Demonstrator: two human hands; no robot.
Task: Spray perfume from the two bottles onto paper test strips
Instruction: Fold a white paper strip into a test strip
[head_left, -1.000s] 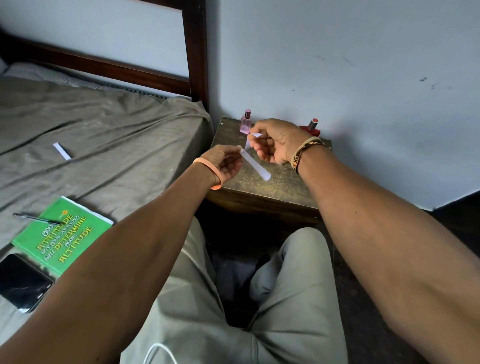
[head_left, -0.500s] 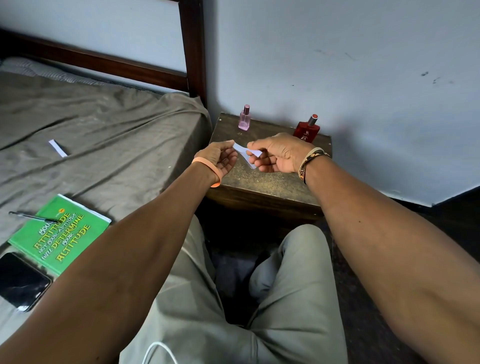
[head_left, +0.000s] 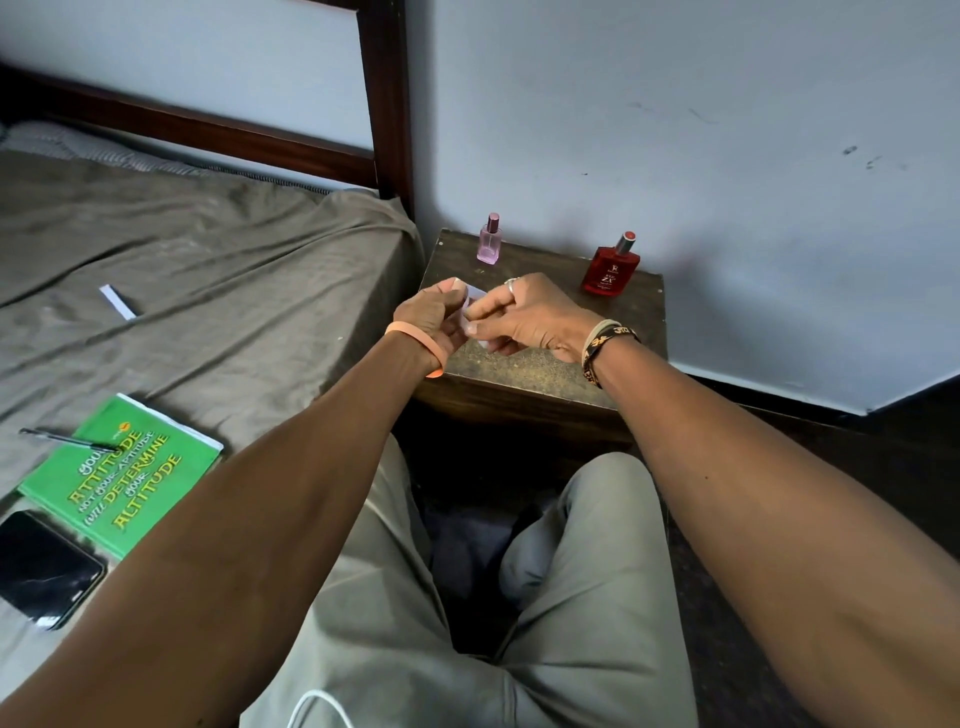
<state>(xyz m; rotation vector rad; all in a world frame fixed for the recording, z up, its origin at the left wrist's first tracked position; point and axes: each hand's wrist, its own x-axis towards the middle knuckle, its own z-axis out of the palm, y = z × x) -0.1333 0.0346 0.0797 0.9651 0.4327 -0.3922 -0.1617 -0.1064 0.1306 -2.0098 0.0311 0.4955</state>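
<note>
A white paper test strip (head_left: 474, 300) is folded small between my two hands above the wooden bedside stand (head_left: 524, 364). My left hand (head_left: 431, 319) pinches one end and my right hand (head_left: 524, 317) pinches the other, so most of the strip is hidden by my fingers. A small pink perfume bottle (head_left: 489, 240) stands at the stand's back left. At the back right stands a red perfume bottle (head_left: 611, 266) with a silver neck. A second white strip (head_left: 118, 302) lies flat on the bed sheet to the left.
A green book (head_left: 124, 473) with a pen (head_left: 67, 439) on it and a black phone (head_left: 44, 569) lie on the grey bed at the left. The dark bed frame (head_left: 387, 104) and a pale wall stand behind. My knees are below the stand.
The long strip that hung between my hands has been folded up and my hands have come together. The view has shifted, so both bottles show in full.
</note>
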